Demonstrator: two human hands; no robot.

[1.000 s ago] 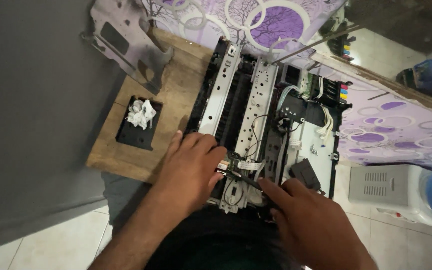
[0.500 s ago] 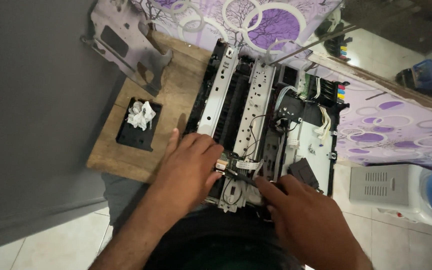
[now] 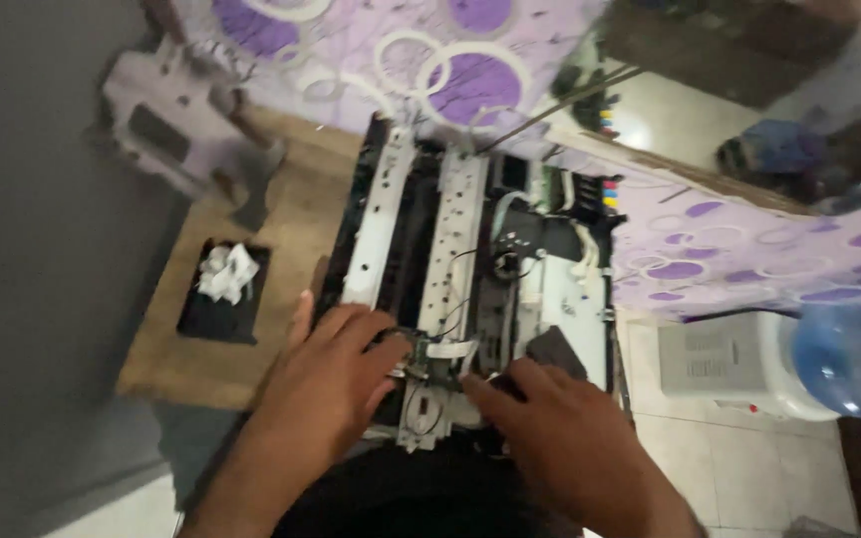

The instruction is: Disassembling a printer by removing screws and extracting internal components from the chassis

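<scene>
A printer with its cover off (image 3: 470, 249) lies on a wooden table (image 3: 296, 214), its metal rails and wiring exposed. My left hand (image 3: 336, 379) rests on the near left end of the printer chassis, fingers curled over a small part by the white ribbon cable (image 3: 448, 349). My right hand (image 3: 560, 438) presses on the near right part of the mechanism, fingertips close to the same small part. Whether either hand truly grips something is hard to tell in the blurred frame.
A black tray holding crumpled white paper (image 3: 223, 284) sits on the table's left side. A grey plastic printer cover piece (image 3: 186, 139) lies at the far left. Purple patterned cloth (image 3: 729, 249) covers the right. A white appliance (image 3: 724, 359) and blue water bottle (image 3: 849, 354) stand on the floor.
The camera view has shifted and blurred. My right hand has moved left towards the near middle of the printer, and my left hand stays on the near end.
</scene>
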